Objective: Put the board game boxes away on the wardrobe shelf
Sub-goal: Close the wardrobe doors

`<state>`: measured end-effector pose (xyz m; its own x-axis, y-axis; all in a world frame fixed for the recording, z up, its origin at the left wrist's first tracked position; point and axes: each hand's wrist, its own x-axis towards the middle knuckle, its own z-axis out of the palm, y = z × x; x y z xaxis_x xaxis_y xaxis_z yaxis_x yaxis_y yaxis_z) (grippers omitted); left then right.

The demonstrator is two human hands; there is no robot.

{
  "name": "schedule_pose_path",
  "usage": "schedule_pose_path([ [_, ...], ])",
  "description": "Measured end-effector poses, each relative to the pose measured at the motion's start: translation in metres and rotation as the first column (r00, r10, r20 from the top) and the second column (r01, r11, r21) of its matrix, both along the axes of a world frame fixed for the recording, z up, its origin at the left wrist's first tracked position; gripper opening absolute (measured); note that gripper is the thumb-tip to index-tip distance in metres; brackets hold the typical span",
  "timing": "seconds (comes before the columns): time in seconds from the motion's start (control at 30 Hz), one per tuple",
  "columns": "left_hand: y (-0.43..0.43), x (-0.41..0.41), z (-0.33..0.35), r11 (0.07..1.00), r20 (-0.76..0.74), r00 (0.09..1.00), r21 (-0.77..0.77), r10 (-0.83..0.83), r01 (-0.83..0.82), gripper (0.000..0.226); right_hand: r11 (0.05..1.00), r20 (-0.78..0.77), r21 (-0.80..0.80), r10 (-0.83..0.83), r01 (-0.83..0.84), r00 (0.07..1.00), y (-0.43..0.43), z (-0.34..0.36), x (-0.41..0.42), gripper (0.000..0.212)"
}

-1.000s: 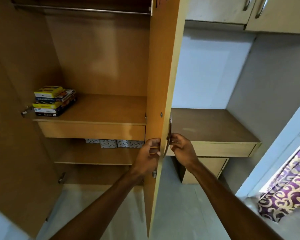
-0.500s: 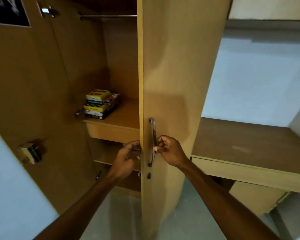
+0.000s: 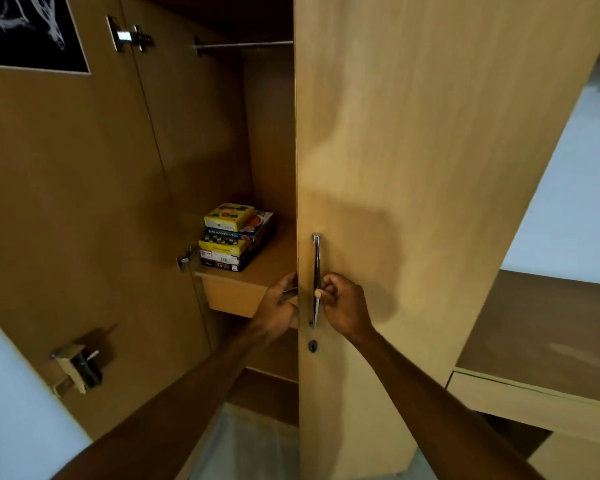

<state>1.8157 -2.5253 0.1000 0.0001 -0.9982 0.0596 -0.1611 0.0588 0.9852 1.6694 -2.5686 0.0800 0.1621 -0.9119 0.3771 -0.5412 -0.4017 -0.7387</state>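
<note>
**Board game boxes stacked on the shelf, door half across**

Board game boxes [image 3: 236,237] already sit in a neat stack at the left end of the wardrobe shelf [image 3: 274,261], close to the inner side wall, the yellow one on top and a dark chess box at the bottom. We judge them light, stiff cardboard with smooth printed faces, likely to rattle with loose pieces inside; if we had to shift them, we would take the whole stack by its two long sides, or lift from under the bottom box so the upper ones do not slide off.

Going from the biggest thing down: the right wardrobe door [image 3: 430,202] fills the middle of our view and covers the right part of the shelf. The left door [image 3: 66,202] stands swung wide, with a dark poster [image 3: 25,29] at its top and a lock fitting [image 3: 80,365] lower down. To the right, a low bench [image 3: 551,327] juts from the wall, well apart from the stack. A hanging rail [image 3: 243,45] crosses the top of the cupboard.

Our right hand [image 3: 343,303] is curled shut around the metal handle [image 3: 316,278]. Our left hand [image 3: 278,306] is closed on the door's free edge, its fingertips hidden behind it. A keyhole [image 3: 312,346] sits just below the handle.

Nothing stands between the door and the boxes; our left fingers on the edge look like the one thing that could get pinched.
</note>
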Motion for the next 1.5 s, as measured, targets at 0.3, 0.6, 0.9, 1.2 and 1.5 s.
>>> schedule_pose_path([
  [0.3,-0.083,0.009,-0.001,1.0,-0.048,0.999,0.006,-0.006,0.007,0.071,0.997,-0.063,-0.012,-0.083,0.082,0.995,-0.077,-0.004,0.016,0.006],
  [0.6,-0.139,0.011,-0.005,1.0,0.002,1.0,-0.027,-0.003,0.004,0.066,0.995,-0.091,-0.033,-0.098,0.095,0.991,-0.129,-0.003,0.02,0.005],
  [0.9,-0.156,0.007,-0.007,0.999,0.028,0.999,-0.05,-0.019,0.02,0.062,0.996,-0.121,-0.024,-0.086,0.084,0.989,-0.146,0.0,0.019,0.005],
  [1.2,-0.153,0.016,-0.007,0.996,0.009,0.996,-0.034,-0.084,0.084,0.068,0.996,-0.07,0.004,-0.085,0.085,0.994,-0.144,-0.002,0.018,0.005],
  [1.5,-0.114,0.064,-0.067,0.971,-0.11,0.965,0.032,0.239,-0.237,0.042,0.997,0.024,0.014,-0.07,0.07,0.997,-0.108,-0.03,0.033,0.014],
])
